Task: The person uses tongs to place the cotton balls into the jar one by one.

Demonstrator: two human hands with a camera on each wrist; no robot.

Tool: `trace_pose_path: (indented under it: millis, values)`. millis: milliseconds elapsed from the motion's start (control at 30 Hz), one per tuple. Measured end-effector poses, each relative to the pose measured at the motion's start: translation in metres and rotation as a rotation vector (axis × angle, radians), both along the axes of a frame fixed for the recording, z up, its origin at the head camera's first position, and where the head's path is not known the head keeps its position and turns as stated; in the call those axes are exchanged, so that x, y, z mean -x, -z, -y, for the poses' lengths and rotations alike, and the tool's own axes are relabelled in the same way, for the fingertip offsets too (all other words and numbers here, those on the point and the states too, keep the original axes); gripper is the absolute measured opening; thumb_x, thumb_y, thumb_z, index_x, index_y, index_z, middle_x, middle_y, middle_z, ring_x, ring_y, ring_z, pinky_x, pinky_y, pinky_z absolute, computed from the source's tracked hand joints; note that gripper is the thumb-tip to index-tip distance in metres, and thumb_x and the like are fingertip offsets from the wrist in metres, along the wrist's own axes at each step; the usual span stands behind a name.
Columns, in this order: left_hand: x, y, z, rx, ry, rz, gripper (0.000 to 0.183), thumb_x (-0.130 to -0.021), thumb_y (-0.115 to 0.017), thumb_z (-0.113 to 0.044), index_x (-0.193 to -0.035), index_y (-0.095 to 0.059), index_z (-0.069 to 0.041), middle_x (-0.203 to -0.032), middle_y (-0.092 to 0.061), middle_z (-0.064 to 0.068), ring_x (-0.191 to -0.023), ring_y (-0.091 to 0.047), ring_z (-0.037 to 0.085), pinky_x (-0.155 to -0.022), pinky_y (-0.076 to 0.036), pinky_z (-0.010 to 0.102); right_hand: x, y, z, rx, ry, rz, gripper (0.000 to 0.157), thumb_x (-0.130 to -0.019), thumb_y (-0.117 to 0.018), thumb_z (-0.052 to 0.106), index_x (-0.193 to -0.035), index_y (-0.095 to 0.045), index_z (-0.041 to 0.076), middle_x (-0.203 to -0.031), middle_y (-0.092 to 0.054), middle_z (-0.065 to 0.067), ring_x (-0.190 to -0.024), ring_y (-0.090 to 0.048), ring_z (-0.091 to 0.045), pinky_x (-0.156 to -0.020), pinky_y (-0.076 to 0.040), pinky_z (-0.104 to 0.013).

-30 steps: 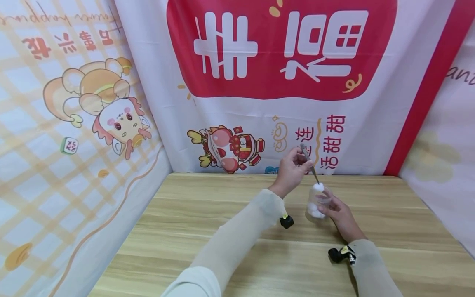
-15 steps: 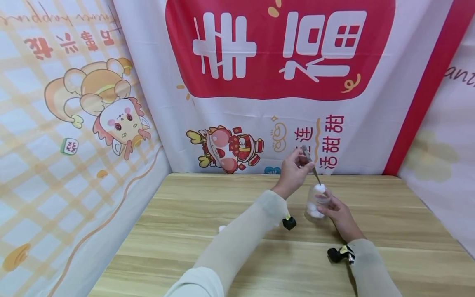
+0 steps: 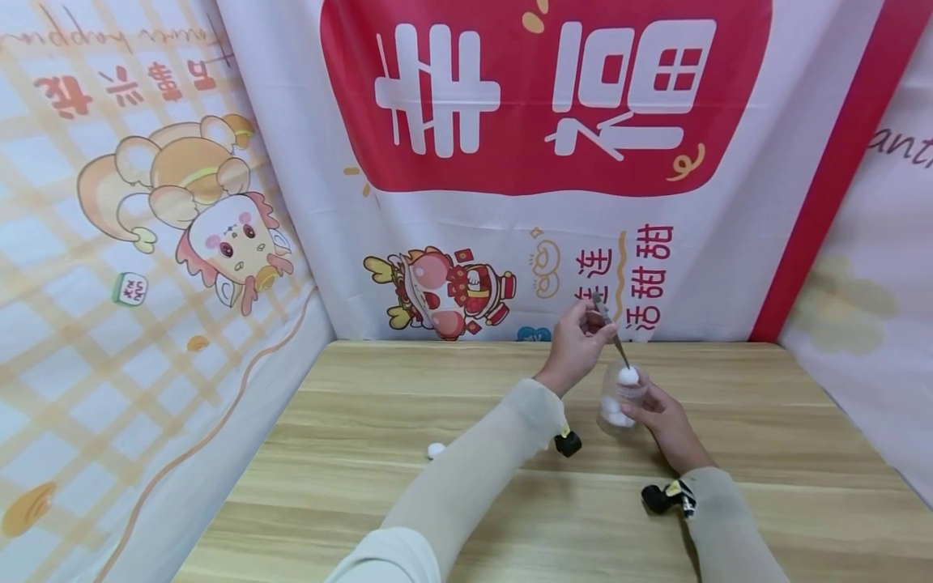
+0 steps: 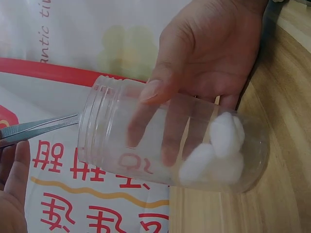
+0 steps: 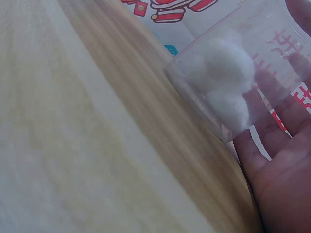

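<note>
My left hand (image 3: 576,344) pinches metal tweezers (image 3: 620,348), slanted down to the mouth of a clear plastic jar (image 4: 109,126). At their tips, in the head view, is a white cotton ball (image 3: 628,376), inside the jar's upper part. The left wrist view shows the tips at the threaded rim, no ball visible there. My right hand (image 3: 665,421) grips the jar around its side, thumb and fingers on opposite walls. The jar stands upright on the table. Several cotton balls (image 4: 226,136) lie at its bottom, also seen in the right wrist view.
A single cotton ball (image 3: 436,450) lies on the wooden table (image 3: 350,413), beside my left forearm. Printed cloth hangs (image 3: 437,219) behind the table and along both sides. A small black camera (image 3: 568,443) sits on the left wrist, another (image 3: 659,500) on the right.
The tweezers and the cotton ball at their tips have lowered slightly into the jar. My left forearm has shifted a little right, uncovering the ball on the table. The right hand keeps its hold.
</note>
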State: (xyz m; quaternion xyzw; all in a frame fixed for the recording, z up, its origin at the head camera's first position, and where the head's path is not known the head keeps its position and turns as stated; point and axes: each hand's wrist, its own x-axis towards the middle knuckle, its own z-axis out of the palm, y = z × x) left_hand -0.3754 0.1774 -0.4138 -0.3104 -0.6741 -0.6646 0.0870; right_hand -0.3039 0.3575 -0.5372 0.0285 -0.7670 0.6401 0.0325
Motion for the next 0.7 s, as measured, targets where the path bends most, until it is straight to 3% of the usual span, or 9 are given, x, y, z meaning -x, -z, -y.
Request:
trace_pose_path:
  millis: [400,700]
  values:
    - [-0.001,0.007,0.001,-0.036,0.017,0.03,0.023,-0.089,-0.068,-0.002,-0.106,-0.058,-0.013,-0.093,-0.063,-0.002,-0.086,-0.063,0.008,-0.075,-0.057,0.023,0.0,0.0,0.0,0.01,-0.01,-0.007,0.078,-0.092,-0.069,0.036,-0.155,-0.025,0.02,-0.153,-0.033,-0.016,-0.139,-0.03,-0.034,-0.113,-0.021,-0.057]
    - [-0.001,0.013,0.005,-0.024,0.039,-0.003,0.021,-0.09,-0.068,-0.005,-0.106,-0.059,-0.013,-0.095,-0.064,0.001,-0.087,-0.063,0.009,-0.078,-0.057,0.024,-0.002,-0.003,0.002,0.013,-0.007,-0.017,0.074,-0.091,-0.07,0.033,-0.153,-0.03,0.027,-0.155,-0.03,-0.013,-0.137,-0.032,-0.033,-0.113,-0.022,-0.055]
